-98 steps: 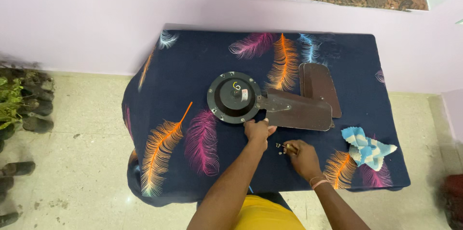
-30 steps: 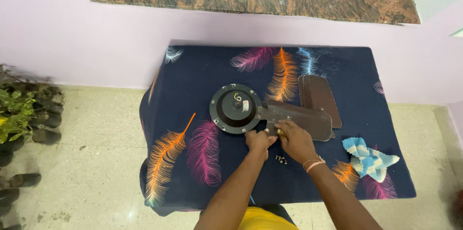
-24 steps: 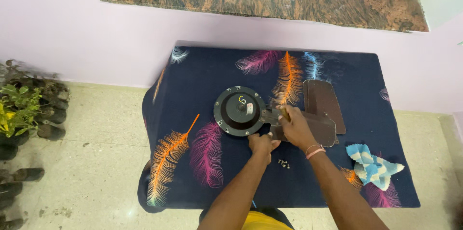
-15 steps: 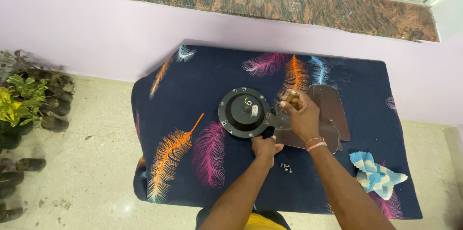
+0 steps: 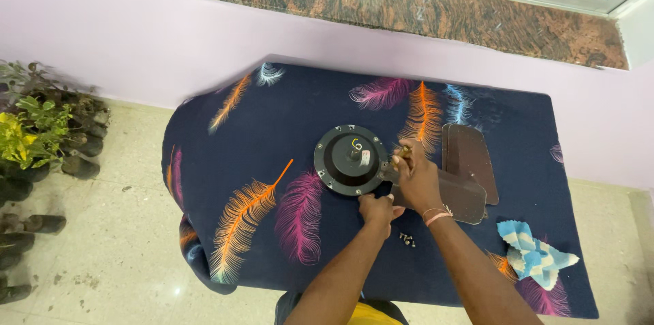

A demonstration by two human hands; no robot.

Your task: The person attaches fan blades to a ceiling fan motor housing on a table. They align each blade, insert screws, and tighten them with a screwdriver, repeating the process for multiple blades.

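Hands working at round black metal fan motor (image 5: 351,159) mid-surface | left hand (image 5: 379,208) bracing its rim, fingers curled | right hand (image 5: 414,176) pinching small brass piece (image 5: 405,151) over brown blade (image 5: 455,192) | motor likely heavy, rigid; grip rim.

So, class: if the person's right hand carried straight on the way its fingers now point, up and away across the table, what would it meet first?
Probably only the dark feather-print cloth, at its orange feather just beyond the right hand. The round black motor sits to the left of that line, though depth is uncertain.
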